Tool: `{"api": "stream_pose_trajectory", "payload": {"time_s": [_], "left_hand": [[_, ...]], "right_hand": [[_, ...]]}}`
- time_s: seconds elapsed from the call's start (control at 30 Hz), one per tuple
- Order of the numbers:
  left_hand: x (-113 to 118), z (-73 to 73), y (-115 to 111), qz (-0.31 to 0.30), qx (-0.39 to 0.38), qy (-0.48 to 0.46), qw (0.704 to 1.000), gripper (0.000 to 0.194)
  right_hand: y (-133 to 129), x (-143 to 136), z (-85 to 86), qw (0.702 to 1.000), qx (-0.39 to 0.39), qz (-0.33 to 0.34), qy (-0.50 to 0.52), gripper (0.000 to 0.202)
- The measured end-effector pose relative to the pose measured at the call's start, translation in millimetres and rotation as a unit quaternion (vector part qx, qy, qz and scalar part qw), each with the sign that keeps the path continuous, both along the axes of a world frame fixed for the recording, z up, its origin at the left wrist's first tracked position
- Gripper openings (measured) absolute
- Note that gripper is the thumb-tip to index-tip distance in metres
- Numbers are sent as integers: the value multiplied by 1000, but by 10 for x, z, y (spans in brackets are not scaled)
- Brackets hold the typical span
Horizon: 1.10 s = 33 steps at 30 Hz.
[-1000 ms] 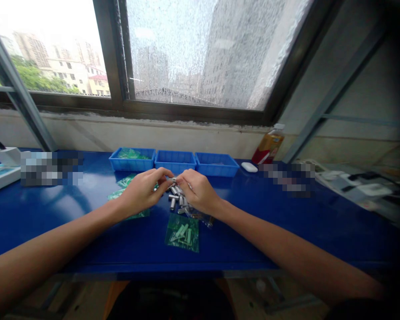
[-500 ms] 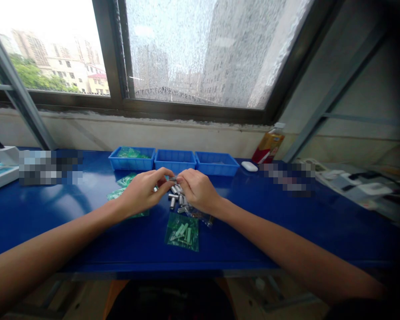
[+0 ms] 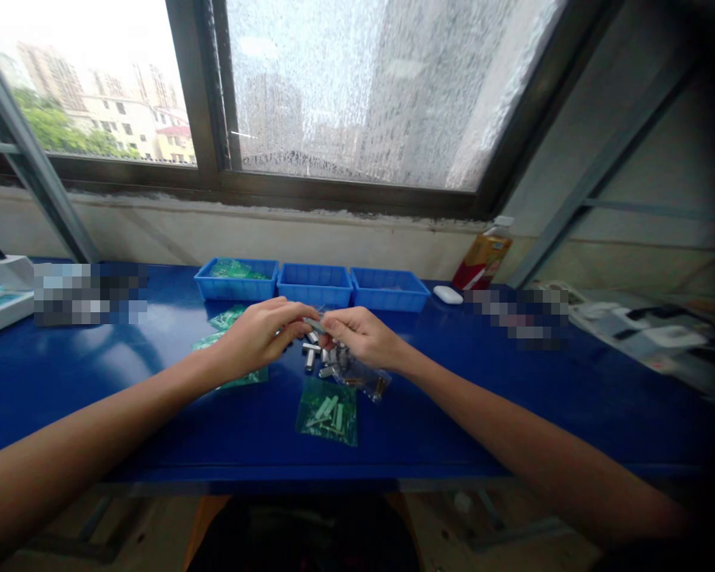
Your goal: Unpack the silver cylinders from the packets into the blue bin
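My left hand is closed, its thumb and fingertips pinching one side of a small clear, greyish plastic bag. From the other side, my right hand pinches the same bag; its contents are too small to make out. Below the hands, several short silver metal cylinders lie loose on the table. Beside them, partly under my right hand, is a clear bag with brass-coloured pieces in it. Nearer to me lies a green-tinted bag holding pale strips. More green bags lie partly hidden under my left forearm.
Three blue bins line the blue table's back: the left bin holds green bags, beside the middle bin and right bin. A white case and a bottle stand right. A power strip lies far left.
My right hand has turned and shifted slightly right, uncovering more of the bag with brass-coloured pieces. The fingers of both hands have shifted on the small clear bag.
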<state>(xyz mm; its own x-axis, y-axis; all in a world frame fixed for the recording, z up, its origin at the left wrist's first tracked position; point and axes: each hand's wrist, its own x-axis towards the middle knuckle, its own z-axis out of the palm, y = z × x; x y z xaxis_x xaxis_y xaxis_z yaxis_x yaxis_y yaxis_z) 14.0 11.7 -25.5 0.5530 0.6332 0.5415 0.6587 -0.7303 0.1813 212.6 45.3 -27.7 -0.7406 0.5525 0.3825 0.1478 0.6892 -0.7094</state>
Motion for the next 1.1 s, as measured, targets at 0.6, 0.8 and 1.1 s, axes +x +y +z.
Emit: {"api": "stream_pose_trajectory", "payload": {"time_s": [0.6,0.8,1.1], "left_hand": [[77,-24,-52,51,-46,-24,997,26],[86,-39,-59,50,-23,-39,998,21],[52,-35,-8,31,-6,-26,999,17]], "right_hand": [[-35,-44,-44,917,348,-151,-120,37],[15,-58,-111,958,253,-128,-48,37],[-15,-38,-65,978,165,-127,-12,35]]}}
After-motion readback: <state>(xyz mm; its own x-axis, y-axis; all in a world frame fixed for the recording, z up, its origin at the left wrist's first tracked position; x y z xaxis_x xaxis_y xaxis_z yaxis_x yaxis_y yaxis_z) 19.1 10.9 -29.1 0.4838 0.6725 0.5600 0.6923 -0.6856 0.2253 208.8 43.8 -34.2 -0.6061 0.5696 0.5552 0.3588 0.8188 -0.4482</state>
